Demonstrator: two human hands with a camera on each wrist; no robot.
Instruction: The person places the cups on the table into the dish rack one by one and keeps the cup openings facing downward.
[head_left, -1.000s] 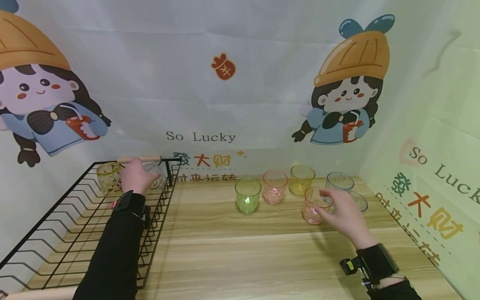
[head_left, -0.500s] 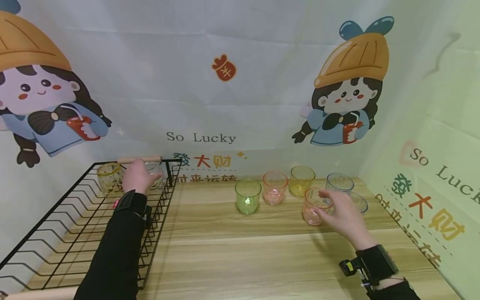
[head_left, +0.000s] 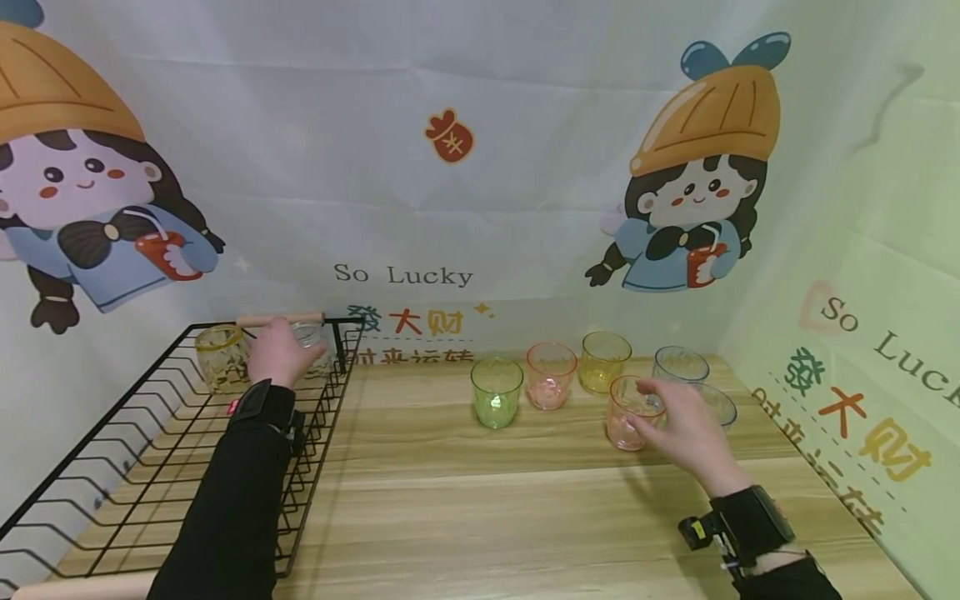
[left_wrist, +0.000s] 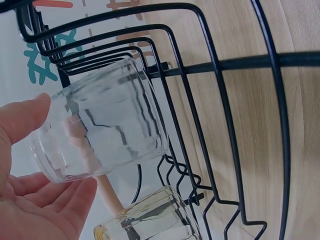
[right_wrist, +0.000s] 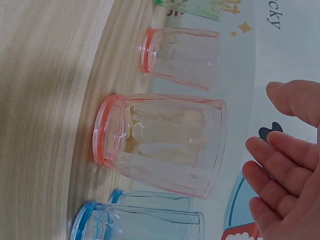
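Observation:
My left hand [head_left: 281,354] is in the far end of a black wire rack [head_left: 138,492]. It holds a clear glass [left_wrist: 107,125] near its rim, thumb on one side and fingers on the other. A yellow-rimmed glass [head_left: 221,358] stands beside that hand in the rack. Over the table, my right hand [head_left: 686,425] lies beside a pink-rimmed glass [head_left: 626,429]. In the right wrist view its fingers [right_wrist: 280,175] are loosely extended, apart from the pink-rimmed glass, with nothing between them and the thumb.
A green glass [head_left: 496,396], another pink glass [head_left: 551,379] and a yellow glass [head_left: 602,367] stand along the table's back. Two blue-rimmed glasses, one a blue glass [head_left: 678,358], are at the right. A printed cloth [head_left: 525,208] backs the wooden table [head_left: 480,517].
Both hands stay almost in place, with only a very slight shift of the left hand and of the whole head view. The glasses on the table have not moved.

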